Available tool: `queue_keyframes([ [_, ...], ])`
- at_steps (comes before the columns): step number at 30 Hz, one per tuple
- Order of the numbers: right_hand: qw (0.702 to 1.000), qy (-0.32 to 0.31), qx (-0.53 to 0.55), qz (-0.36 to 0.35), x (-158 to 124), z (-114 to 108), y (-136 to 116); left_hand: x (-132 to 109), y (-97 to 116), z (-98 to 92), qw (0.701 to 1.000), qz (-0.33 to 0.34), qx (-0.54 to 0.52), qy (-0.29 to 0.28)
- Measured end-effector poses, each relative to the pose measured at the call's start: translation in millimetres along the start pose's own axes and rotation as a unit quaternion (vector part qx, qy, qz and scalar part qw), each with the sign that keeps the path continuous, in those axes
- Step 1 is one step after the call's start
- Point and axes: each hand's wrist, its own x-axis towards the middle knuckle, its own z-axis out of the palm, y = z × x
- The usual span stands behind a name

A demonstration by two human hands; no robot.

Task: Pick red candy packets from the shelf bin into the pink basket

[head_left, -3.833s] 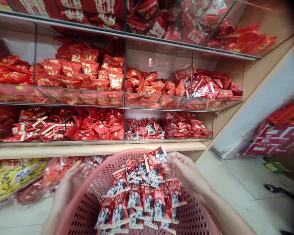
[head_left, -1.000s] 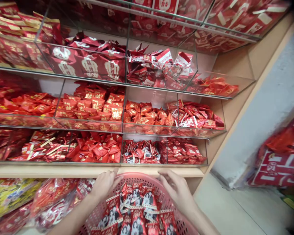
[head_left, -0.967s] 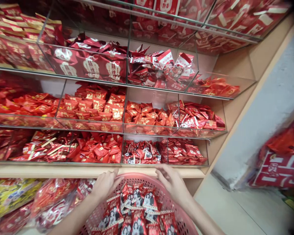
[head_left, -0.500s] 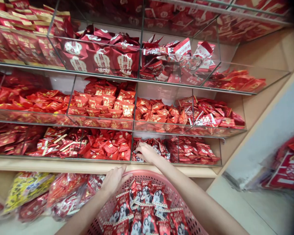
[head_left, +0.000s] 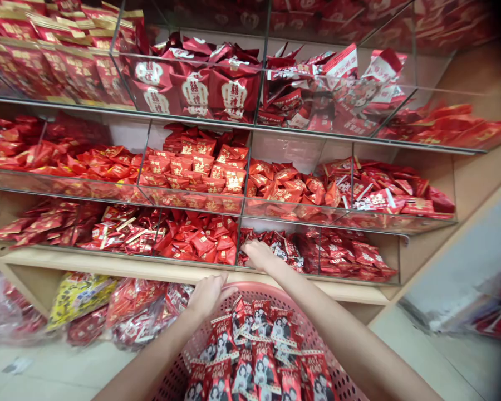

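A pink perforated basket [head_left: 271, 288] is below the shelves, heaped with small red packets [head_left: 261, 356] printed with black-and-white couple figures. My left hand [head_left: 209, 295] is closed at its far left rim, thumb and fingers at the rim beside the wooden shelf edge. My right hand [head_left: 258, 256] reaches over the basket into a bottom-row compartment. Its fingers are curled down among dark red, black and white packets [head_left: 281, 248]. The fingertips are partly hidden, so I cannot make out what they hold.
Clear dividers split the shelf rows, which hold red packets [head_left: 200, 239] of several kinds. More red packets [head_left: 342, 253] lie right of my right hand. A wooden ledge [head_left: 108, 262] runs along the front. Below it, plastic bags [head_left: 136, 306] and a yellow bag [head_left: 79, 295] sit low.
The view has shifted, so the shelves appear further right. My right hand stays in the same compartment, its fingers now more curled. My left hand remains at the basket rim.
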Motion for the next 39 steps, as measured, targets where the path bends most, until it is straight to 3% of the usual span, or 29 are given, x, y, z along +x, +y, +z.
queue_keyframes([
  [8,0.999,0.029,0.029,0.008,-6.2,-0.8,8.4,0.7,-0.1,-1.4,1.0,0.009,0.005,-0.005],
  [13,0.992,0.103,0.058,0.045,-38.1,-17.7,16.0,1.6,0.6,0.8,1.0,0.005,0.008,-0.008],
  [15,0.978,0.152,0.122,0.067,-59.0,-18.8,14.3,2.0,0.9,1.4,1.0,0.0,0.011,-0.009],
  [17,0.938,0.182,0.283,0.085,-83.3,-11.1,6.3,2.3,1.5,1.4,1.0,-0.004,0.014,-0.01],
  [18,0.901,0.169,0.387,0.093,-95.9,-3.9,-0.2,2.3,1.9,1.3,1.0,-0.005,0.014,-0.009],
  [20,0.818,0.085,0.558,0.112,-119.8,15.7,-16.9,2.0,2.9,0.5,1.0,-0.005,0.015,-0.009],
  [23,0.738,-0.055,0.649,0.174,-146.3,49.7,-43.3,0.6,4.6,-1.3,1.0,-0.007,0.017,-0.008],
  [25,0.722,-0.094,0.659,0.188,-155.1,69.1,-56.4,-0.5,5.6,-2.1,1.0,-0.007,0.019,-0.008],
  [27,0.742,-0.094,0.636,0.189,-157.7,82.5,-64.6,-1.4,6.1,-2.2,1.0,-0.008,0.02,-0.009],
  [30,0.814,-0.051,0.551,0.176,-155.3,90.0,-71.9,-2.1,5.7,-1.5,1.0,-0.008,0.019,-0.009],
  [34,0.897,-0.019,0.417,0.148,-151.1,84.6,-82.8,-2.6,4.4,0.0,1.0,-0.007,0.019,-0.003],
  [39,0.955,-0.049,0.263,0.127,-148.0,75.8,-97.3,-2.5,3.1,2.5,1.0,-0.008,0.021,0.006],
])
